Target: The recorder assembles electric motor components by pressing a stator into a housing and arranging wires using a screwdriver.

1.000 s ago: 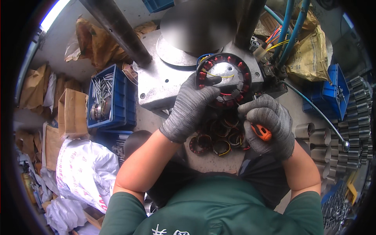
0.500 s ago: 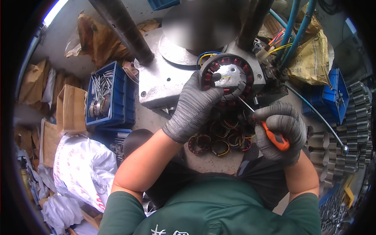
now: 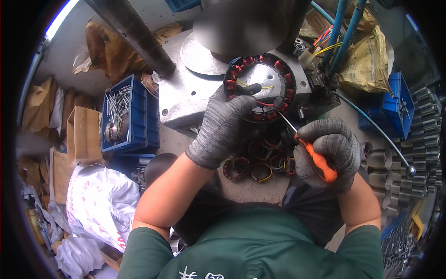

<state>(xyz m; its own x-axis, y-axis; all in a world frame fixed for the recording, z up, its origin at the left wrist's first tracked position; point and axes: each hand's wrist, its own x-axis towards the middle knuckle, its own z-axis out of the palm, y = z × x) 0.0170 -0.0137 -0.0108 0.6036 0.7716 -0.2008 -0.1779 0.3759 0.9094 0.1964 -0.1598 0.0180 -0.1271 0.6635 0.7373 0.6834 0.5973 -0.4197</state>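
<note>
A ring-shaped motor stator (image 3: 289, 88) with red copper windings and a dark rim is held up in front of the metal press base. My left hand (image 3: 222, 116), in a grey knit glove, grips its left and lower side, with the thumb inside the ring. A yellow wire lies across the ring's opening. In my gloved right hand (image 3: 331, 151) is a screwdriver (image 3: 320, 162) with an orange and black handle. Its thin shaft points up and left, and the tip meets the stator's lower right edge. Whether the tip presses on a winding or the rim I cannot tell.
Behind the stator stands a press with a metal base (image 3: 186, 100), a round plate and thick columns. Several more stators (image 3: 261, 173) lie on the floor below. Blue bins (image 3: 151, 125) of metal rods stand left, near a white sack (image 3: 100, 200). Stacked metal cylinders (image 3: 418, 149) fill the right.
The stator has turned more face-on and shifted slightly left and up in view. My left hand moved with it, and the screwdriver has moved slightly left, its tip still at the lower right edge.
</note>
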